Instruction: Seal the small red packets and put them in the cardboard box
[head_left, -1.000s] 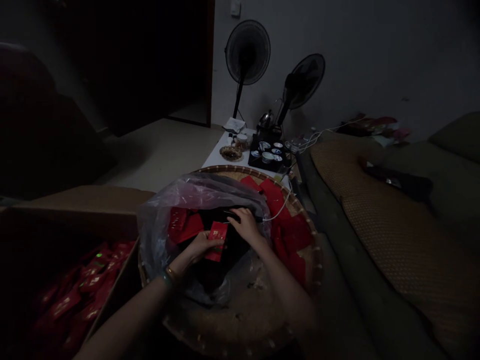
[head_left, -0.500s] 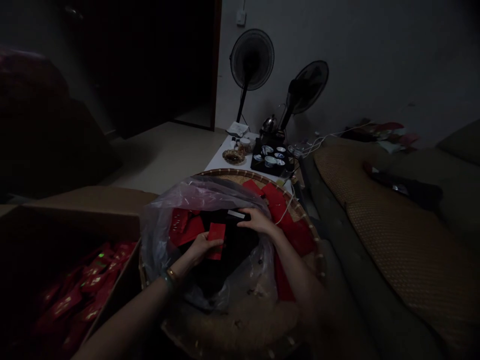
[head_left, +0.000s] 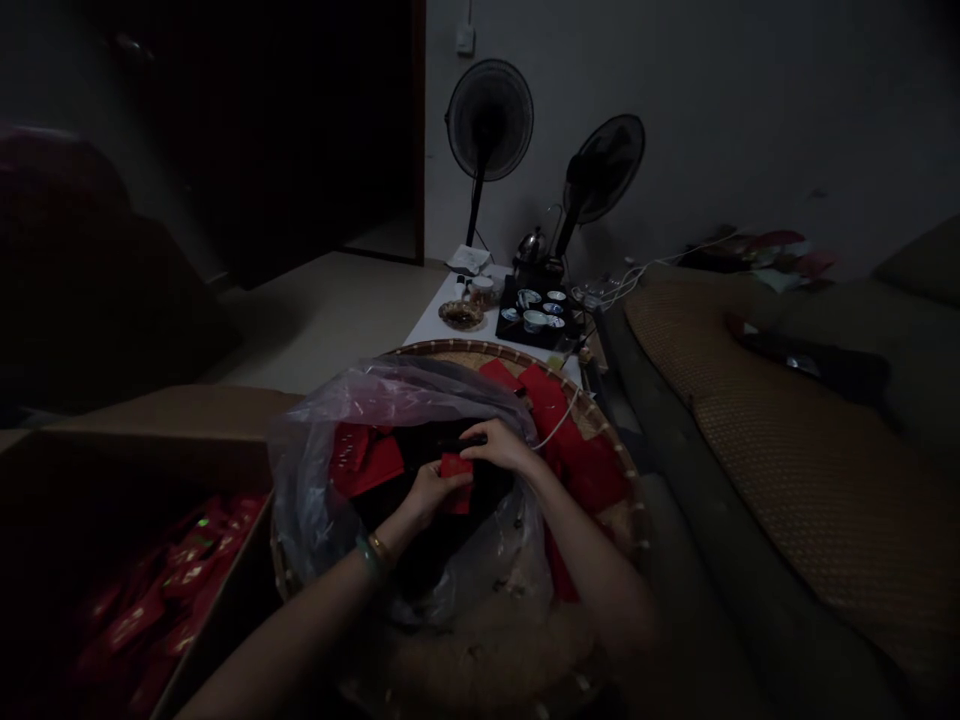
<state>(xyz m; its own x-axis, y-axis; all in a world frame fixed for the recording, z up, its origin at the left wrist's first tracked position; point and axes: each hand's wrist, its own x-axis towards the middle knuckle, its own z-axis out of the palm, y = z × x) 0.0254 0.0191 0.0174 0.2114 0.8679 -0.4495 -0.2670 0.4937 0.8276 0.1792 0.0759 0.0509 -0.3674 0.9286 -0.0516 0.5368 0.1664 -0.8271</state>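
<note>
My left hand point(head_left: 431, 492) grips a small red envelope point(head_left: 456, 485) upright above an open clear plastic bag point(head_left: 382, 385). Close to the envelope's top edge, my right hand point(head_left: 495, 445) pinches a dark thin strip point(head_left: 459, 443) whose kind is too dim to make out. Dark contents point(head_left: 427, 560) fill much of the bag. More red envelopes point(head_left: 379, 465) lie at the bag's left inside edge. Beneath everything is a round woven bamboo tray point(head_left: 634, 500), with further red envelopes point(head_left: 589, 465) spread along its right side.
A cardboard box point(head_left: 187, 405) at left holds many shiny red packets point(head_left: 172, 580). Behind the tray, a white table point(head_left: 427, 325) carries a black tea tray point(head_left: 514, 330) with cups. Two standing fans point(head_left: 491, 120) are at the back. A sofa with a woven mat point(head_left: 750, 420) runs along the right.
My left hand has moved right with the red envelope, up to my right hand. The strip in my right hand has turned from its pale face to a dark one.
</note>
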